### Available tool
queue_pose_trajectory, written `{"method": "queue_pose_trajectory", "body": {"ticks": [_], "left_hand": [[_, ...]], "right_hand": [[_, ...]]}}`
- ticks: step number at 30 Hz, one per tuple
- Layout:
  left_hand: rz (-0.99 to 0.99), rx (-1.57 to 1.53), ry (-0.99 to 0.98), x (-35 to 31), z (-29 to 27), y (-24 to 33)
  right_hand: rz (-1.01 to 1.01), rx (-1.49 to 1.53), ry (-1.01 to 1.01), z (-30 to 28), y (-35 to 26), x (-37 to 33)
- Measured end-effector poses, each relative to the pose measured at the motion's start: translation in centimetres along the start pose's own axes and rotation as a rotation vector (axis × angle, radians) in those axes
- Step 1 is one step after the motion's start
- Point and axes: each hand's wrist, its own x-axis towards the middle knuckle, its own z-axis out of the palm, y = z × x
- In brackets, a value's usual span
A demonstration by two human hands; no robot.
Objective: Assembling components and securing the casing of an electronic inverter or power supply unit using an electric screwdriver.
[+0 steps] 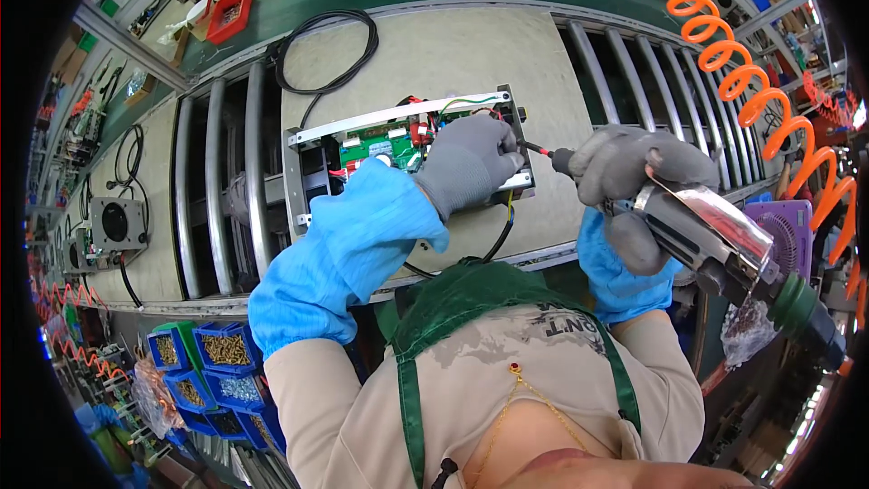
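Observation:
An open metal chassis [294, 183] with a green circuit board [369, 140] inside lies on a pale board ahead of me. My left hand [469, 163], in a grey glove and blue sleeve, rests over its right end with fingers curled in; what they pinch is hidden. Gripped in my gloved right hand [638, 167] is a power screwdriver [692, 235], roughly level. Its thin bit [536, 148] points left at the chassis's right end, close to my left fingertips. Whether the tip touches a screw cannot be made out.
Metal rollers [256, 177] flank the pale work board [434, 45]. A black cable [376, 45] loops behind the chassis. An orange coiled hose [751, 109] hangs at right, near a purple fan [783, 226]. Blue bins of screws [226, 349] stand lower left; a red bin [230, 14] sits far left.

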Motion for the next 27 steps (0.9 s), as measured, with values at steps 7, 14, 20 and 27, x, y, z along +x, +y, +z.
{"method": "queue_pose_trajectory", "body": {"ticks": [7,14,20,27], "left_hand": [[0.074,0.119,0.011,-0.8,0.3,0.3],[0.327,0.41,-0.112,-1.0,-0.7,0.2],[0.338,0.517,-0.255,-0.2,-1.4,1.6],[0.314,0.502,-0.299,0.1,-1.4,0.8]], "right_hand": [[-0.043,-0.026,0.129,0.4,-1.4,-0.4],[0.084,0.072,0.054,-1.1,-2.5,-1.6],[0.165,0.059,0.186,-0.9,-2.6,-2.1],[0.234,0.112,0.292,0.3,-2.4,-1.9]]}}
